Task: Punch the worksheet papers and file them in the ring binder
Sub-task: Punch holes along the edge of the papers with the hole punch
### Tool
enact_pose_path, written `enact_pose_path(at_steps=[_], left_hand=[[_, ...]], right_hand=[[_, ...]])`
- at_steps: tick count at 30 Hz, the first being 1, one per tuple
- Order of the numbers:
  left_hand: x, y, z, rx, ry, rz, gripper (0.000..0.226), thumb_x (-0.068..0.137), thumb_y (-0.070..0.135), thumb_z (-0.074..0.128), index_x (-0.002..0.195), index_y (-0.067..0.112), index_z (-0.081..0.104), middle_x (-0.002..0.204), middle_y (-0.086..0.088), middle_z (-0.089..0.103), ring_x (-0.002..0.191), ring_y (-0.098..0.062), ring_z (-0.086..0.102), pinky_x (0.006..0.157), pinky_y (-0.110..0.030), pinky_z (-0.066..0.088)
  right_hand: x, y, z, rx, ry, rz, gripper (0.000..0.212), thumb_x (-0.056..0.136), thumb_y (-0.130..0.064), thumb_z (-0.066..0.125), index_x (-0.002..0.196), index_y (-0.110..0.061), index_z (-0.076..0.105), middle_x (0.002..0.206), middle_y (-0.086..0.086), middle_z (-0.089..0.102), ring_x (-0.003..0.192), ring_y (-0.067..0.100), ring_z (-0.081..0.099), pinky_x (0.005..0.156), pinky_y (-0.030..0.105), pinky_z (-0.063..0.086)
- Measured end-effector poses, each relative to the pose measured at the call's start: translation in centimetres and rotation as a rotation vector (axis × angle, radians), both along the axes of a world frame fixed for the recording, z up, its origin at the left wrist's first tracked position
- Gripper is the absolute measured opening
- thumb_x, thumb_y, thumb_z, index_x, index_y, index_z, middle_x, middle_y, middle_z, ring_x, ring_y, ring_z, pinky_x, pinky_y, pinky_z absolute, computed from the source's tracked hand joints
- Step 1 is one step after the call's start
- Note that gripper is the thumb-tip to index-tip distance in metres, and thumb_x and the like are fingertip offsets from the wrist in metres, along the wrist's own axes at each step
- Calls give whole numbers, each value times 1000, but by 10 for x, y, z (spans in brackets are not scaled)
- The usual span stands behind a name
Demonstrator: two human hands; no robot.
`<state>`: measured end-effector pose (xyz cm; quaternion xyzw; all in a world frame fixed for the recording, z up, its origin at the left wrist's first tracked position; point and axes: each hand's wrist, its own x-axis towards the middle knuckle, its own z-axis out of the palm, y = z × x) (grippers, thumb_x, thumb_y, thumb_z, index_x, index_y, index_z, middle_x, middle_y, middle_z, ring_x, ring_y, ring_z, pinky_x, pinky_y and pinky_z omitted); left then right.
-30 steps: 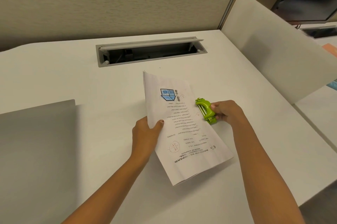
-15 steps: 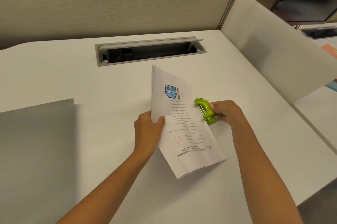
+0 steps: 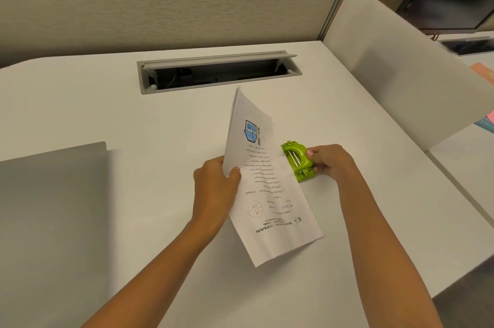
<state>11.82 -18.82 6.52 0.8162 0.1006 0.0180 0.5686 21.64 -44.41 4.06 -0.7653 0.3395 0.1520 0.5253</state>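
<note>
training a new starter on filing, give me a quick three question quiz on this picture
1. True or false: the right hand grips the green hole punch.
2. Which holds the papers? A) left hand B) right hand C) neither
3. Fill in: the grey binder lies to the ___ of the papers.

Key: 1 true; 2 A; 3 left.
</note>
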Motion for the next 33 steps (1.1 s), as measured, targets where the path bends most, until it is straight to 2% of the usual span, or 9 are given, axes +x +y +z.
enact_pose_path(at_steps=[5,14,19,24,27,33], left_hand=[[3,1,11,71,-49,-20,18,91,11,52,100,12,68,86,10,61,62,2,57,43,0,39],[5,5,17,68,-28,12,6,91,13,56,87,16,60,82,6,61,58,2,53,40,0,36],[7,0,14,80,-11,-5,17,91,11,54,102,7,67,88,3,61,61,1,54,42,0,39],[7,2,14,74,-22,8,17,91,12,55,103,8,67,86,7,60,60,2,54,41,0,37],[6,3,15,53,-40,19,14,91,12,56,100,11,66,77,16,57,59,3,54,41,1,37],[7,-5,5,48,-33,0,19,92,12,56,107,8,66,88,8,59,61,2,55,43,0,39]], right_hand=[[-2,3,3,-4,-9,7,15,89,5,58,79,-5,64,82,14,55,58,21,45,56,29,46],[-2,3,3,-6,-2,2,24,87,7,58,69,-8,63,82,14,56,57,21,45,55,28,46],[-2,3,4,-9,4,-4,21,88,5,59,73,-8,65,79,12,56,57,20,46,55,27,46],[-2,4,5,-5,9,0,22,89,3,60,71,-9,64,77,12,57,58,20,46,54,27,47],[-1,4,5,-15,17,-4,22,88,1,61,70,-10,65,75,10,57,57,19,47,55,27,47],[-2,2,4,-7,10,-3,23,87,3,61,69,-10,65,71,10,56,53,20,45,54,27,47]])
